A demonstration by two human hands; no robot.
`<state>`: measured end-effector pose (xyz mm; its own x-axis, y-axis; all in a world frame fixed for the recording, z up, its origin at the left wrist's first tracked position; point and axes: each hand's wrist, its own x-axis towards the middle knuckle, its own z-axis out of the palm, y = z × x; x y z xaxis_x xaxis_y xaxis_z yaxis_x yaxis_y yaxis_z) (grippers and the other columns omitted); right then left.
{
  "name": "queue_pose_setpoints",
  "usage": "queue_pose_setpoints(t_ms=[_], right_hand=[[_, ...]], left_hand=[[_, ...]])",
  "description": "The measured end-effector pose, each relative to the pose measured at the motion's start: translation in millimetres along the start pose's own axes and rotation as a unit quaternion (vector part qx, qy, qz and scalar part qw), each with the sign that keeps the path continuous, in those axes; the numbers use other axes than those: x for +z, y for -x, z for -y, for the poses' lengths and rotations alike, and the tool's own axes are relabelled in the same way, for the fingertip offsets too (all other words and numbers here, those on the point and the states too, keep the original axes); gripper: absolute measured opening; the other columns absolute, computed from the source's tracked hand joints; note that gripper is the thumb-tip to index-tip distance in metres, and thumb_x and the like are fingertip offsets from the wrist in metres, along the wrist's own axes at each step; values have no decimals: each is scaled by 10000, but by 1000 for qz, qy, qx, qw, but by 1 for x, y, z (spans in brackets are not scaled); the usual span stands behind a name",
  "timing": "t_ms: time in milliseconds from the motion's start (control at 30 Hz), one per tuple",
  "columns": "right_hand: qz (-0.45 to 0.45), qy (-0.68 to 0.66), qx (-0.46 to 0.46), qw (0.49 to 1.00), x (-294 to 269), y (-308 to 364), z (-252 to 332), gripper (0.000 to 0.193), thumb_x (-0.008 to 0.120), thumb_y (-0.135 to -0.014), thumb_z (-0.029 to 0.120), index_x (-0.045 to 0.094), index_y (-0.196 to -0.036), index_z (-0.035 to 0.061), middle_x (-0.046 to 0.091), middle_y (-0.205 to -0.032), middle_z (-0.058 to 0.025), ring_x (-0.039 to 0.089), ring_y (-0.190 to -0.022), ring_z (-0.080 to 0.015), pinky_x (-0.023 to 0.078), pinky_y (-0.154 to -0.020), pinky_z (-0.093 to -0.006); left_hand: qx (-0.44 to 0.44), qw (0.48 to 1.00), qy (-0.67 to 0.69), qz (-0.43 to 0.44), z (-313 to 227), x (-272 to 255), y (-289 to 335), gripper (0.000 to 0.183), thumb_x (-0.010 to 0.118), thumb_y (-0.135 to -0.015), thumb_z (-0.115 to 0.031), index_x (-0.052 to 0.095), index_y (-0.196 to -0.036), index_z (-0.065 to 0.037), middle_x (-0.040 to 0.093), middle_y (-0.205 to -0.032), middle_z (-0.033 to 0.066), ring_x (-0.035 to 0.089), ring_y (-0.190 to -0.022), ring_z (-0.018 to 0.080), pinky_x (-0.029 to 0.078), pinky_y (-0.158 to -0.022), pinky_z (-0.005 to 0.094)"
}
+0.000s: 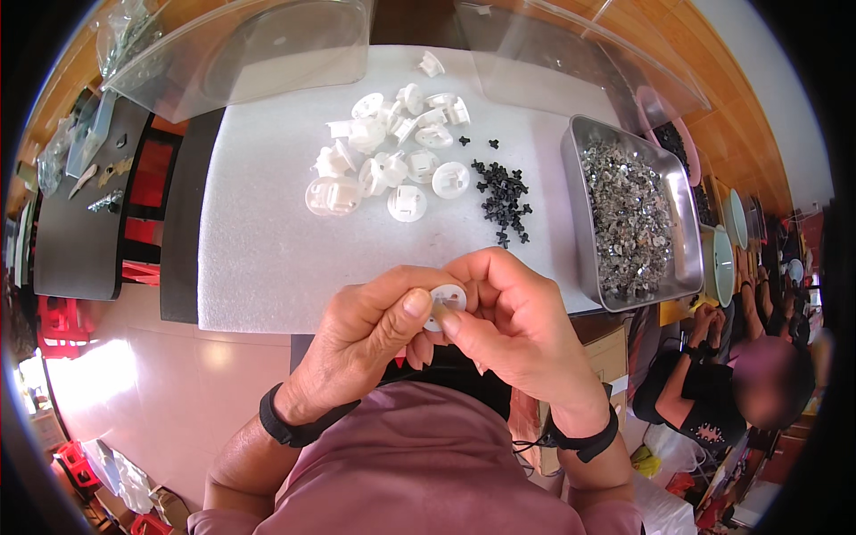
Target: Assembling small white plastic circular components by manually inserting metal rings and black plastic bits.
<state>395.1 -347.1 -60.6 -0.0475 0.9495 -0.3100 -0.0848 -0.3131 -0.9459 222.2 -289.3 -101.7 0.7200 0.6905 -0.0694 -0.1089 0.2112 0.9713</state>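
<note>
Close to the near edge of the white foam sheet (259, 259), both hands pinch one small round white plastic part (452, 295). My left hand (366, 330) grips its left side, thumb on top. My right hand (522, 325) has its thumb pressed on the lower face, fingers curled behind. Much of the part is hidden by the fingers. Beyond the hands lies a loose heap of similar white plastic parts (407, 204), disc-shaped with raised pieces. To its right is a small pile of black cross-shaped pieces (506, 198).
A metal tray (584, 214) of small shiny metal pieces (629, 223) stands on the right. Clear plastic bins (267, 53) line the far edge. At left is a dark table (80, 241) with tools. Another person (704, 383) sits at the right, near green basins (719, 263).
</note>
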Motion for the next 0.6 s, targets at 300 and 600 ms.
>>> queue_pose_setpoints(t_ms=[300, 600], right_hand=[[1, -47, -21, 999, 5, -2, -4, 157, 574, -924, 21, 504, -1058, -20, 618, -772, -36, 586, -675, -47, 424, -544, -180], [-14, 11, -89, 996, 8, -3, -17, 164, 574, -929, 34, 499, -1068, -11, 632, -788, -57, 626, -712, -76, 458, -571, -195]], left_hand=[[-10, 1000, 3, -14, 2, -1, 1, 409, 459, -1018, -331, 602, -1164, 22, 629, -871, 62, 582, -649, 90, 474, -569, 215], [23, 999, -19, -26, 6, 0, 1, 340, 457, -1025, -268, 610, -1192, -15, 629, -842, 25, 581, -628, 65, 471, -550, 189]])
